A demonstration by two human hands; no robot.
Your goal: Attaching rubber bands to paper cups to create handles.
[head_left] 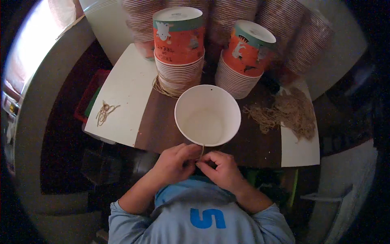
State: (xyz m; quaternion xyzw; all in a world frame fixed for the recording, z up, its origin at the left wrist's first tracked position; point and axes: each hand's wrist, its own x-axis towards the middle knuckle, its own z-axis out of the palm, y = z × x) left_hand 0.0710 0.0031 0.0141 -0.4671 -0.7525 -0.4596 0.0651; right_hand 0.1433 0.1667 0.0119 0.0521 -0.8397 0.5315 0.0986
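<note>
A white paper bucket (208, 116) stands open side up at the table's near edge, with a small hole showing in its far rim. From its near rim hangs a short piece of twine (202, 149). My left hand (174, 162) is closed beside it, fingertips pinching the twine just below the rim. Against it, my right hand (221, 167) also pinches the twine between thumb and forefinger. Where the twine runs between the fingers is partly hidden.
Behind the bucket stand two upside-down stacks of orange-and-green paper buckets, a left stack (178, 42) and a right stack (248, 51). Wrapped bucket stacks (280, 24) line the back. Tangled twine (295, 112) lies right; loose twine pieces (105, 113) lie left on the table (122, 87).
</note>
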